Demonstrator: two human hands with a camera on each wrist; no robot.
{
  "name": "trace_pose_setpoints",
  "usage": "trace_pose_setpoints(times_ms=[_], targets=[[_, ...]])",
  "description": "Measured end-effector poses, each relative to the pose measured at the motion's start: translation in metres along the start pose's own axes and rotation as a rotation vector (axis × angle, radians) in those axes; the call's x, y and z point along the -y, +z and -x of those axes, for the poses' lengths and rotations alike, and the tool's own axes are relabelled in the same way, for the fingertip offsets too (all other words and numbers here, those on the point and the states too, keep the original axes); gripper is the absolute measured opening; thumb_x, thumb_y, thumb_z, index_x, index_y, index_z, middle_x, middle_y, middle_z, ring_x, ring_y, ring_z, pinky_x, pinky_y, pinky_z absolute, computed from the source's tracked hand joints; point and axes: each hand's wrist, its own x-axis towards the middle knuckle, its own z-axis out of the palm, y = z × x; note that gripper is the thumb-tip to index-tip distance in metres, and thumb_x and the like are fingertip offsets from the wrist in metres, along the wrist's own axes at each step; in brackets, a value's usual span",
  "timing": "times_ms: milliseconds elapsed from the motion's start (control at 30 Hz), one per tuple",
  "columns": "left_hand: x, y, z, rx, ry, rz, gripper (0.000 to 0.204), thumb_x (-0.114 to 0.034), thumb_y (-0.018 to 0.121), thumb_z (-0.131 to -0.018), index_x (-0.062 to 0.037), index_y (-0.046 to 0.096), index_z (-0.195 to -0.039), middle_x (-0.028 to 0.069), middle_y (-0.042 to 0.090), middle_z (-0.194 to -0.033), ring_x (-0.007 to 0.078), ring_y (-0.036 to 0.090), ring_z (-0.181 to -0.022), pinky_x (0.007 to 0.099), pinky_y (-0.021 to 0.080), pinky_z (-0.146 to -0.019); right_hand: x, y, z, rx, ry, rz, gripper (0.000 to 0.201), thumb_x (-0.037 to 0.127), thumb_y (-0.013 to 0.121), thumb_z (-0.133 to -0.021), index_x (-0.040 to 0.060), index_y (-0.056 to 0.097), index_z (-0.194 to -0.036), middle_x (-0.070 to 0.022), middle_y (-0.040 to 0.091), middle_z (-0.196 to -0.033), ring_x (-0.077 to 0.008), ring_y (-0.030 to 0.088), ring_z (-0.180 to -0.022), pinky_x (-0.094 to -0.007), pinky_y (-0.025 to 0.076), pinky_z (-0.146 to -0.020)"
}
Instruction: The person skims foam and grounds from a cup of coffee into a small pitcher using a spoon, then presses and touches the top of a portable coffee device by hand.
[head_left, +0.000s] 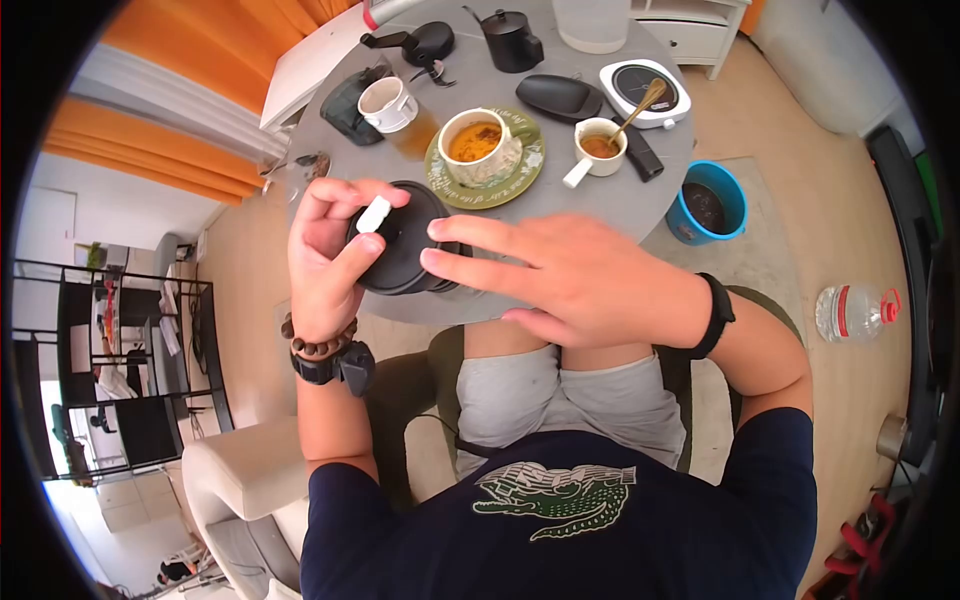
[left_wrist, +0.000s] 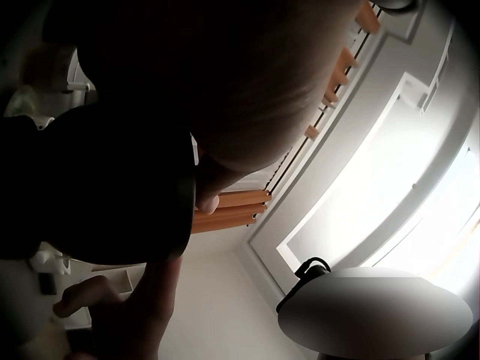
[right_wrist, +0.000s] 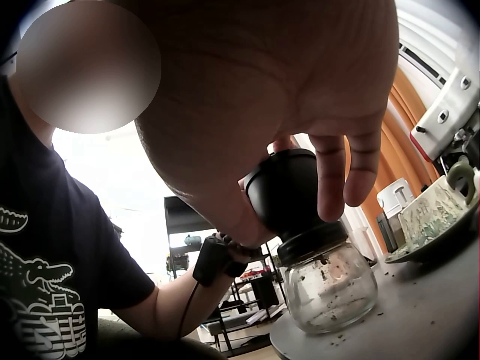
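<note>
A black grinder (head_left: 407, 250) with a round top stands at the table's near edge; the right wrist view shows its black body (right_wrist: 289, 196) above a glass jar (right_wrist: 330, 289) with dark specks inside. My left hand (head_left: 332, 250) is at its left side, thumb and fingers pinching a small white piece (head_left: 374, 214) over the top. My right hand (head_left: 590, 275) reaches across from the right, two fingers extended, their tips at the right rim. In the left wrist view the grinder (left_wrist: 120, 187) is a dark silhouette.
Beyond stand a bowl (head_left: 475, 146) on a green plate (head_left: 517, 180), a cup of amber liquid (head_left: 412, 130), a white pot (head_left: 600, 150) with a spoon, a black kettle (head_left: 512, 42) and a white hot plate (head_left: 668, 112). A blue bucket (head_left: 735, 202) is right of the table.
</note>
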Motion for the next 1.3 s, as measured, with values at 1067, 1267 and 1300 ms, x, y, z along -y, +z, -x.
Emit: trace_pose_setpoints(times_ms=[1067,1267,1300], targets=[[-0.014,0.017,-0.002,0.015,0.012,-0.265,0.054,-0.017,0.067,-0.108,0.0017,0.056,-0.157,0.0199,0.075,-0.136,0.023,0.068,-0.127,0.0385,0.05,-0.116,0.012,-0.005,-0.015,-0.002,0.004,0.02,0.096,0.005,0.089,-0.078,0.0187,0.055,-0.167,-0.012,0.053,-0.168,-0.0355,0.074,-0.111,-0.0447,0.063,-0.091],[-0.008,-0.007,-0.008,0.171,0.013,-0.063,0.066,-0.037,0.052,-0.114,0.0037,0.047,-0.166,0.0227,0.075,-0.133,0.0284,0.069,-0.129,0.0419,0.05,-0.116,0.012,-0.003,-0.015,0.002,0.014,0.011,0.095,0.004,0.089,-0.078,0.0183,0.057,-0.166,-0.0124,0.054,-0.168,-0.034,0.075,-0.11,-0.0438,0.062,-0.09],[-0.008,-0.009,-0.007,0.174,-0.009,-0.048,0.068,-0.037,0.056,-0.114,0.0034,0.044,-0.168,0.0223,0.075,-0.133,0.0292,0.069,-0.131,0.0422,0.05,-0.117,0.012,-0.003,-0.014,0.006,0.023,0.005,0.095,0.004,0.089,-0.078,0.0181,0.057,-0.166,-0.0127,0.054,-0.168,-0.0341,0.075,-0.11,-0.0436,0.062,-0.091]])
